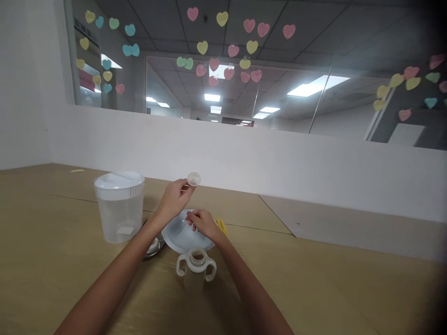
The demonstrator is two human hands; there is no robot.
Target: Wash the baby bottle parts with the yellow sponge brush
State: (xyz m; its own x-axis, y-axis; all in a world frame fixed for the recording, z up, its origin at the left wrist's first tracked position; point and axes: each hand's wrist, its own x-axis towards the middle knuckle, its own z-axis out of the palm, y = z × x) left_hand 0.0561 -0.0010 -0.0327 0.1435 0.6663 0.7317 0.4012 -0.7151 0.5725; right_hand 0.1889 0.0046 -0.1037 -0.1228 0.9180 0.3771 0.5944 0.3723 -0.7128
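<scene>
My left hand is raised above the bowl, its fingers closed on a small clear round piece that looks like a bottle nipple seen from its wide end. Lower and to the right, my right hand pinches a thin stick-like item over the white bowl. What kind of item it is cannot be made out. In front of the bowl a baby bottle with two white side handles stands upright, its top uncapped. A dark metal tray with a white ring-shaped part sits partly behind my left forearm.
A clear plastic bucket with a white lid stands left of the bowl. Something yellow shows behind my right wrist. The brown-covered table meets a white wall below a window with heart-shaped notes. A flat scrap lies far left.
</scene>
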